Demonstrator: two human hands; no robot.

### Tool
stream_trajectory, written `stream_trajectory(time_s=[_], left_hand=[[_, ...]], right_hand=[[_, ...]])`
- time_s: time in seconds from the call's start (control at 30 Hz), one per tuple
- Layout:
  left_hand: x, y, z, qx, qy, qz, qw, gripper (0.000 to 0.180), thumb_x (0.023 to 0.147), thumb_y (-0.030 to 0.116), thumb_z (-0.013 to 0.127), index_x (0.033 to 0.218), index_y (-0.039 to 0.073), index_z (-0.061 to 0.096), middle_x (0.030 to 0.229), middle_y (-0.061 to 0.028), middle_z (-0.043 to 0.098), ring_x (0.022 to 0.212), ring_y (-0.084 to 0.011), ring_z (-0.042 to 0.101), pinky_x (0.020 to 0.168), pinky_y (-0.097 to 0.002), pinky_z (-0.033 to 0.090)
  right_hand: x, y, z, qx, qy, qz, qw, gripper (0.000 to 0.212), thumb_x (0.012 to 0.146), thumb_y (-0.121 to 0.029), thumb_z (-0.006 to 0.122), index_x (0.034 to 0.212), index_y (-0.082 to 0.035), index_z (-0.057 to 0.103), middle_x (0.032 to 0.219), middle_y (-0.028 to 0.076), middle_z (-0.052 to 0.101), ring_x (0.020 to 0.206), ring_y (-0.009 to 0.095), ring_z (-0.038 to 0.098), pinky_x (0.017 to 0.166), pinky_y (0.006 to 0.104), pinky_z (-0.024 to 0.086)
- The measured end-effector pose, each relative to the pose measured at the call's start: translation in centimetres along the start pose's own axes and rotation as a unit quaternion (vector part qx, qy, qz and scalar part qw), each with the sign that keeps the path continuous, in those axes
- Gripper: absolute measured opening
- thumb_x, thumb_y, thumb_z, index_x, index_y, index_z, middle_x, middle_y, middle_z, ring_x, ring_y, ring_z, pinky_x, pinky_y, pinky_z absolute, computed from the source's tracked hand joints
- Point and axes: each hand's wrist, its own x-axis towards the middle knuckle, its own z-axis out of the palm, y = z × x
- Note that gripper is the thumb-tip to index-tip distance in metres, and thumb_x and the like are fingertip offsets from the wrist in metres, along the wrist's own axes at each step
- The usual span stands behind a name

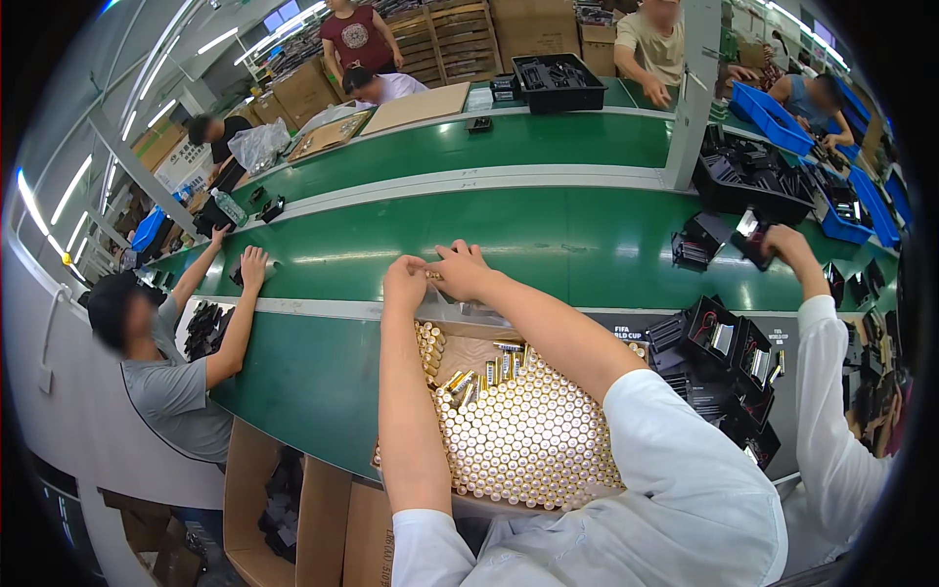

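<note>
The 2 hands come together above the green surface [337, 245], just past the far edge of an open carton [469, 350]. The left hand [403, 284] is partly closed, its fingers bent in toward the right hand [464, 273], which is about half open with its fingers curved. A few small batteries [432, 277] show between the 2 hands, at the fingertips; I cannot tell which hand has hold of them.

Just below the hands, clear plastic [460, 311] lies at the carton's far edge. Nearer the person than the hands, many more batteries stand packed on end in the carton, their pale ends up; in the part closest to the hands, several lie or lean, with bare cardboard beside them.

Well to the right of the hands, black cases [719, 328] are piled up, and beyond them a co-worker's hand [785, 245] is at another case. Well to the left, a co-worker in a grey shirt [176, 391] reaches onto the surface. Far beyond the hands stands a filled black bin [565, 100].
</note>
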Motion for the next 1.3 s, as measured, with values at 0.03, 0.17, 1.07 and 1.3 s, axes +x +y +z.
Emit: stream_trajectory(time_s=[0.03, 0.17, 1.07, 1.3], left_hand=[[0.0, 0.0, -0.1, -0.001, -0.002, -0.003, 1.0, 0.018, 0.078, 0.001, 0.055, 0.09, 0.002, 0.067, 0.078, -0.0092, 0.069, 0.069, -0.0211, 0.063, 0.068, -0.0319, 0.052], [-0.1, 0.0, -0.3, -0.004, -0.008, -0.013, 1.0, 0.019, 0.077, 0.001, 0.055, 0.091, 0.002, 0.067, 0.077, -0.0095, 0.069, 0.069, -0.0217, 0.063, 0.068, -0.0323, 0.052], [0.6, -1.5, 0.9, 0.049, 0.03, 0.003, 0.998, 0.018, 0.077, 0.008, 0.059, 0.091, 0.004, 0.069, 0.08, -0.0113, 0.07, 0.069, -0.0254, 0.065, 0.066, -0.0346, 0.053], [0.2, -0.8, 0.2, -0.028, 0.019, -0.012, 0.999, 0.019, 0.08, 0.01, 0.054, 0.089, 0.002, 0.069, 0.085, -0.014, 0.07, 0.078, -0.0294, 0.066, 0.072, -0.0366, 0.053]], right_hand=[[0.0, 0.0, -0.1, 0.0, -0.002, 0.001, 1.0, 0.04, 0.093, -0.046, 0.051, 0.124, -0.025, 0.063, 0.145, 0.015, 0.044, 0.12, 0.037, 0.04, 0.095, 0.0498, 0.031], [-0.1, -0.1, -0.2, -0.002, -0.009, 0.003, 1.0, 0.04, 0.093, -0.046, 0.051, 0.126, -0.025, 0.062, 0.146, 0.015, 0.042, 0.123, 0.038, 0.039, 0.096, 0.0505, 0.031], [0.3, 0.2, 0.6, -0.026, -0.005, 0.008, 1.0, 0.039, 0.091, -0.045, 0.055, 0.127, -0.034, 0.06, 0.152, 0.009, 0.038, 0.128, 0.041, 0.038, 0.1, 0.0534, 0.031], [0.8, 0.1, 0.4, 0.016, 0.072, -0.074, 0.995, 0.026, 0.091, -0.036, 0.055, 0.107, -0.021, 0.07, 0.138, 0.008, 0.054, 0.123, 0.035, 0.043, 0.095, 0.0507, 0.033]])
